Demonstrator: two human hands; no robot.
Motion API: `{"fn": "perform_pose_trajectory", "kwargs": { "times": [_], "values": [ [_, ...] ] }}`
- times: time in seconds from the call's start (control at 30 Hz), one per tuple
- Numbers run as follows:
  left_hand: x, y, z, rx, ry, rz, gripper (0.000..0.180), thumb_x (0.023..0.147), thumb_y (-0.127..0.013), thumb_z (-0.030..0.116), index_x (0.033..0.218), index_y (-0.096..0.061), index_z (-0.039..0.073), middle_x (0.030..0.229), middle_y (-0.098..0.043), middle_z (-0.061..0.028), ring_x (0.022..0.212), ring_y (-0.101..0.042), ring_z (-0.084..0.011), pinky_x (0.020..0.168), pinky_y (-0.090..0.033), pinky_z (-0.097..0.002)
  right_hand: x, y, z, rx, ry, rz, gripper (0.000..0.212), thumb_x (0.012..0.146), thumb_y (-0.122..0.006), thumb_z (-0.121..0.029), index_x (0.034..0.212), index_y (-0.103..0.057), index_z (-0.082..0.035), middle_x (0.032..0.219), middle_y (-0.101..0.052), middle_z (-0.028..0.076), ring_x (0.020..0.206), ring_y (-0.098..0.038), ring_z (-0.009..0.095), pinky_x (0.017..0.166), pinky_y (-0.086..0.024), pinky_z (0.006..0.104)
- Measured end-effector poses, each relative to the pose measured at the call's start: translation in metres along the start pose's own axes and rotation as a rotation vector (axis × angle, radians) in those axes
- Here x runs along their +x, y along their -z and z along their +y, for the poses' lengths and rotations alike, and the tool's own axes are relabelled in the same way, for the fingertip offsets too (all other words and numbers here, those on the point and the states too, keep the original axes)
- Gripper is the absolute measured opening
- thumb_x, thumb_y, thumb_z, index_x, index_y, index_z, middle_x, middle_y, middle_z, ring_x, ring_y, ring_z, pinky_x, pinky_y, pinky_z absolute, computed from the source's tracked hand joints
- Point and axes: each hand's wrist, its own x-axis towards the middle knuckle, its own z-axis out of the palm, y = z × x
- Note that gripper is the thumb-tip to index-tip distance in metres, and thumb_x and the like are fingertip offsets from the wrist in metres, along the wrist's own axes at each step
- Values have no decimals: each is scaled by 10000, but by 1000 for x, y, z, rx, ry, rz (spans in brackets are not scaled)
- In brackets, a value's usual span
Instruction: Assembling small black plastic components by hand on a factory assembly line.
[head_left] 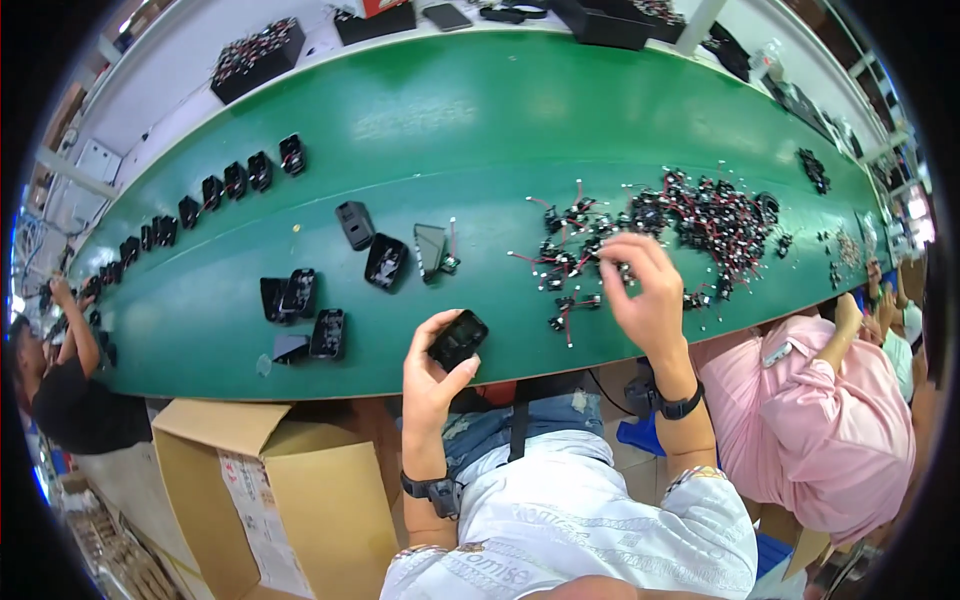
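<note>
My left hand (432,378) is closed round a black plastic casing (459,340), held at the table's front edge with its hollow side up. My right hand (645,290) reaches over the near left part of a heap of small black parts with red and black wires (715,225). Its thumb and forefinger come together in a pinch; whatever lies between them is too small to make out. Between the hands and the far side lie a grey-black casing (353,225), an open black casing (385,262) and a grey casing piece (430,250) with a wired part beside it.
More black casings (327,333) lie at the left on the green table (430,110). A row of casings (235,180) curves along the far left. Black bins (258,60) stand on the back ledge. An open cardboard box (330,500) is below left. A person in pink (810,420) sits at right.
</note>
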Motion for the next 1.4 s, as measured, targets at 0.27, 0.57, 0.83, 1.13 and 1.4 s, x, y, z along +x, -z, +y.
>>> {"fn": "perform_pose_trajectory", "kwargs": {
  "times": [0.27,0.57,0.83,1.13,1.4],
  "values": [
    [-23,-5,11,-135,77,-52,687,780,-752,40,1408,-493,-58,1166,-649,-161,888,-657,-196,777,-536,-293,70,-101,-41,-198,-89,-719,273,865,-761,-335,935,-743,-72,834,-747,119,791,-727,333,699,-569,470],
    [-28,21,-4,-108,32,-123,617,880,-796,434,1219,-595,-41,1113,-678,-155,865,-664,-169,713,-548,-276,72,-140,-27,183,-158,-671,190,791,-784,-224,841,-714,-55,808,-732,128,768,-712,303,697,-554,420],
    [-10,8,9,-384,-162,-158,566,767,-901,286,1113,-555,3,1205,-693,-218,975,-683,-224,884,-559,-354,30,-46,-63,603,147,-406,178,766,-804,32,911,-748,-55,913,-740,82,809,-719,224,680,-567,316],
    [-1,9,4,-353,-23,-414,698,780,-869,368,1257,-591,-60,1133,-687,-114,1025,-658,-170,917,-522,-315,12,-21,-85,598,387,-470,216,705,-865,-46,883,-752,-91,934,-735,37,777,-693,199,649,-543,312],
    [-4,7,-1,-276,-27,-272,830,727,-885,577,1174,-600,-61,1125,-668,-141,966,-662,-176,847,-526,-306,3,-24,-88,550,312,-426,223,704,-865,-56,889,-747,-92,900,-701,32,731,-661,200,620,-520,317]
  ]
}}
